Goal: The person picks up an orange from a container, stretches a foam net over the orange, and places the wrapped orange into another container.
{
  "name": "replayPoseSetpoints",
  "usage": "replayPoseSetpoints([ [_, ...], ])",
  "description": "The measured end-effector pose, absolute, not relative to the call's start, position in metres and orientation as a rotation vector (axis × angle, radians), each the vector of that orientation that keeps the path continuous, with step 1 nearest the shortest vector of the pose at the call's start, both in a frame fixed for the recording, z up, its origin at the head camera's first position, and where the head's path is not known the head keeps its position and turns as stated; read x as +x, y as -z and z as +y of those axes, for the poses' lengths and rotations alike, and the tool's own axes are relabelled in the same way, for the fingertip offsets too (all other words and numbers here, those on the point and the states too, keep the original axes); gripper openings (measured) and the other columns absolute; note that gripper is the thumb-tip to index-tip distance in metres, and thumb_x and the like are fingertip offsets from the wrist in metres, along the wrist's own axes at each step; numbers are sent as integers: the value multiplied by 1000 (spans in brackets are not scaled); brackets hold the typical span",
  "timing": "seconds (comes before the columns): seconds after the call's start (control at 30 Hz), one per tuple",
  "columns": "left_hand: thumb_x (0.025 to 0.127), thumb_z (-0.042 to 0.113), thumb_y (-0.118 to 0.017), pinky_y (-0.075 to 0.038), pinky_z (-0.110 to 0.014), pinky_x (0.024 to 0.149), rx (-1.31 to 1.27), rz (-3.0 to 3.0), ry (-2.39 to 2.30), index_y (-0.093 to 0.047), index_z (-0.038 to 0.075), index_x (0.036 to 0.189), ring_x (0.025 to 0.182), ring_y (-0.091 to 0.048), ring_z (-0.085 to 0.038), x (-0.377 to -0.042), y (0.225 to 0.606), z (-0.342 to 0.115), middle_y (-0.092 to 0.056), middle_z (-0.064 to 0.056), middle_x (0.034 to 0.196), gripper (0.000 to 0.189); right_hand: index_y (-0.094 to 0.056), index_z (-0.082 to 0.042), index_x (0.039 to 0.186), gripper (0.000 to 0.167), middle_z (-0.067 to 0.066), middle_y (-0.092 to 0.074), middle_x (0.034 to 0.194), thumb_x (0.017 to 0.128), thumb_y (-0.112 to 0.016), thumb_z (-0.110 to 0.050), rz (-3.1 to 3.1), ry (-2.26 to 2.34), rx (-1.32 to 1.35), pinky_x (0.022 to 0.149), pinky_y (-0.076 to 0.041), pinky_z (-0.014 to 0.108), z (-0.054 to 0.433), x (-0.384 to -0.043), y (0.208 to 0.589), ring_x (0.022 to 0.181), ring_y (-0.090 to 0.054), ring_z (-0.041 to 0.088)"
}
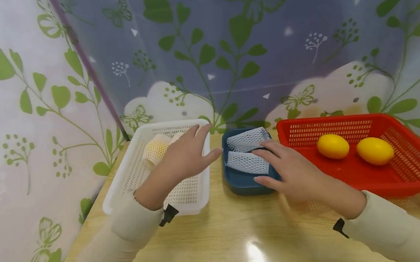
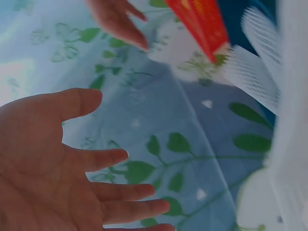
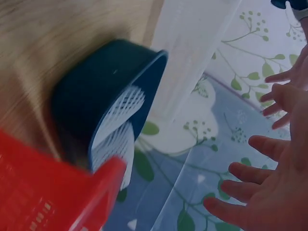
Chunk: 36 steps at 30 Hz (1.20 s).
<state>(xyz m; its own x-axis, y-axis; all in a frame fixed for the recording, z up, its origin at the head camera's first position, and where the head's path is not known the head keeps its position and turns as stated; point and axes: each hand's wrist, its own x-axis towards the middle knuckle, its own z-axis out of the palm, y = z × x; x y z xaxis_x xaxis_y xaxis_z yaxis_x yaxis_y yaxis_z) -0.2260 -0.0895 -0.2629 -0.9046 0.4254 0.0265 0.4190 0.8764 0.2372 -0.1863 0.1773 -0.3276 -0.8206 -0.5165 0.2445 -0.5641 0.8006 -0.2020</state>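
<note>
My left hand (image 1: 183,154) hovers over the white basket (image 1: 207,190), its fingers extended and nothing in them. Partly behind that hand, a yellow fruit in a foam net (image 1: 156,148) lies in the basket, with more white netting beside it. My right hand (image 1: 297,171) is over the right side of the dark blue bin (image 1: 247,189), fingers spread and holding nothing. Two white foam net sleeves (image 1: 246,139) lie in the bin, one in front of the other. In the left wrist view the left palm (image 2: 38,168) shows bare; the right hand (image 3: 264,187) is bare in its own view.
To the right, a red basket (image 1: 352,187) holds two yellow oval fruits (image 1: 333,146). All three containers stand on a wooden table (image 1: 220,239). A leaf-patterned cloth (image 1: 200,35) hangs behind the table, and a similar pattern covers the left side.
</note>
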Motion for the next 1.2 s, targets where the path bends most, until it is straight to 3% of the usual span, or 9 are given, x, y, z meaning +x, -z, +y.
replayPoseSetpoints([
  [0.4,88,65,-55,-39,-55,103,839,2962,-449,-20,33,155,138,-36,-34,-183,260,-45,-22,-13,159,82,-38,-8,146,73,26,-29,150,91,-62,-50,-3020,-332,562,97,-40,64,230,-196,311,130,-37,49],
  [0.63,89,64,-53,-34,-50,110,872,2923,-450,-20,31,155,142,-29,-31,-180,271,-24,-20,-11,159,81,-34,0,146,80,34,-25,147,89,-65,-48,-3128,-321,446,95,-36,70,270,-222,313,126,-34,55],
  [0.9,87,71,-49,-34,-52,109,917,2874,-497,-20,36,154,141,-32,-32,-177,290,5,-24,-10,158,81,-28,14,142,85,45,-25,139,89,-66,-41,-3232,-366,332,98,-28,72,318,-256,326,123,-30,61],
  [1.2,86,77,-40,-32,-54,109,907,2758,-538,-14,50,151,143,-27,-29,-183,336,43,-23,-2,159,75,-26,17,138,90,46,-31,134,87,-68,-43,-3319,-468,166,99,-28,72,339,-277,341,121,-30,61],
])
